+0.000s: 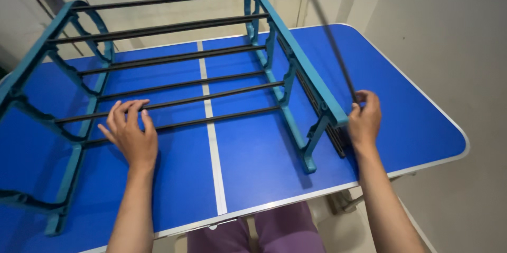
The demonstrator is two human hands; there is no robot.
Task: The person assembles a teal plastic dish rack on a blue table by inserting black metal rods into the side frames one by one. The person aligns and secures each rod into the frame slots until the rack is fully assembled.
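Right hand (pixel 363 121), right of centre, is clamping a loose black rod (pixel 328 34). Left hand (pixel 130 134), lower left, fingers apart, is resting on teal rack (pixel 296 58) bars over blue table (pixel 417 121).

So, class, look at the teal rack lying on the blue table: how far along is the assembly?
Done: the teal rack has both side frames joined by several black rods. In hand: the right hand grips one loose black rod at the right side frame, while the left hand rests on a fitted rod. Left: more spare rods lie on the blue table beside the frame.
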